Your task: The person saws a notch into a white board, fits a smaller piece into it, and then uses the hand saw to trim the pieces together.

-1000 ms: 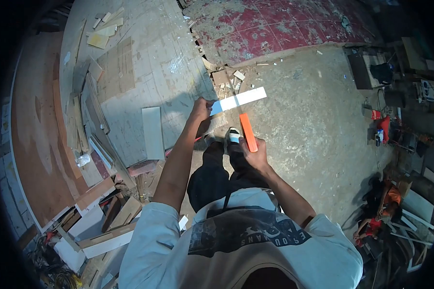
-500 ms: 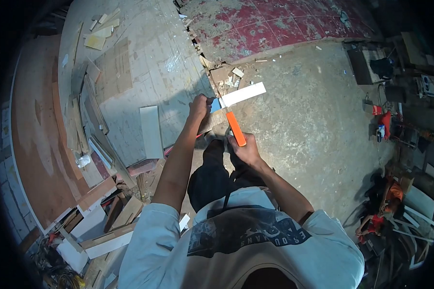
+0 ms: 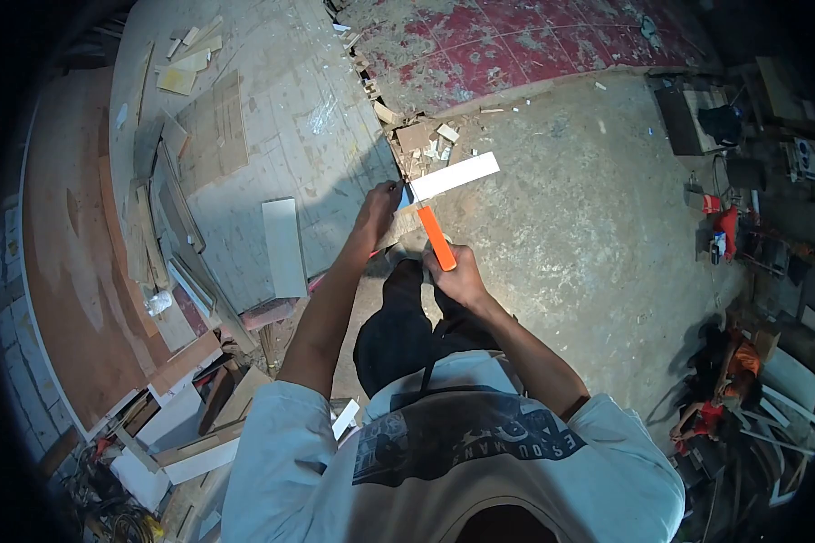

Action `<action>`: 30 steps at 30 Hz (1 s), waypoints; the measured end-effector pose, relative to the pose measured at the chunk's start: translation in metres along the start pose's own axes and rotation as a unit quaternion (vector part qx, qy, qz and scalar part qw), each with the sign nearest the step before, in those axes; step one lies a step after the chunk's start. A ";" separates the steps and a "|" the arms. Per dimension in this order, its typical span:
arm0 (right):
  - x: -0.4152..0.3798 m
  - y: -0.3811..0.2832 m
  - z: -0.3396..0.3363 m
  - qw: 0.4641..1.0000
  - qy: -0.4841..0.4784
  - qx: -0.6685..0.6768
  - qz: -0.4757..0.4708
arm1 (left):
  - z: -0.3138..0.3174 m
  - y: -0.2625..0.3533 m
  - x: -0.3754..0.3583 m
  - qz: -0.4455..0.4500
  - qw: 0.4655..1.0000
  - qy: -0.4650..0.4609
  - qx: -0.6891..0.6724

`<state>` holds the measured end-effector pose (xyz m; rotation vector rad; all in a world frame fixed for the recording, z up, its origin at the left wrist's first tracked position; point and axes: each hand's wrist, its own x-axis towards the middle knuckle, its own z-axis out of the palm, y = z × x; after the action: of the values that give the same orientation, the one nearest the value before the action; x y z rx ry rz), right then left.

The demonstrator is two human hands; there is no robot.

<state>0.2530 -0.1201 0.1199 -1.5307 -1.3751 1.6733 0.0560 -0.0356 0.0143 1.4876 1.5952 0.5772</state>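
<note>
My right hand is closed around the lower end of a hand saw with an orange handle. The saw's thin blade runs up from the handle and crosses a narrow white board. My left hand is closed at the board's left end, by the edge of the wooden worktop; its fingertips are partly hidden. A blue patch shows just beside those fingers. The white board's right part sticks out past the worktop edge, over the floor.
Small offcuts lie on the concrete floor beyond the saw. A pale plank rests on the worktop, with more strips on its left. Scrap wood is piled at lower left. Tools and clutter line the right side.
The saw and my right hand have shifted slightly left and up. My left hand has turned a little against the board's end; the board stays nearly in place.
</note>
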 end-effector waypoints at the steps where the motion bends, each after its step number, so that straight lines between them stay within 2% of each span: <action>1: -0.001 -0.003 0.001 1.000 0.001 0.000 -0.001 | -0.001 0.012 -0.005 -0.141 0.983 -0.028 -0.111; 2: -0.003 -0.007 0.001 1.000 0.005 0.007 0.003 | 0.006 0.005 -0.012 -0.139 0.984 -0.028 -0.111; 3: -0.004 -0.009 0.002 1.000 0.009 0.014 0.006 | 0.019 -0.015 -0.018 0.028 0.996 0.037 0.072; 4: -0.003 -0.006 0.002 1.000 0.010 0.013 0.005 | 0.024 -0.020 -0.022 0.193 0.943 0.101 0.250; 5: -0.002 -0.003 0.003 1.000 0.003 0.014 0.005 | 0.025 -0.026 -0.022 0.194 0.943 0.102 0.249; 7: -0.001 -0.003 0.002 1.000 -0.007 0.014 0.006 | 0.021 -0.019 -0.023 0.183 0.972 0.095 0.110; 11: -0.004 -0.002 0.004 1.000 -0.004 -0.006 -0.004 | 0.018 -0.004 -0.026 0.131 0.982 0.056 0.126; 14: -0.004 -0.005 0.003 1.000 0.001 -0.011 -0.011 | 0.024 -0.019 -0.023 0.180 0.967 0.104 0.146; 30: -0.001 -0.014 0.003 1.000 -0.001 0.002 0.028 | 0.022 -0.026 -0.009 0.187 0.968 0.064 0.153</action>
<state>0.2470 -0.1172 0.1321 -1.5797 -1.3408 1.7089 0.0588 -0.0539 -0.0162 2.0456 1.5613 0.6692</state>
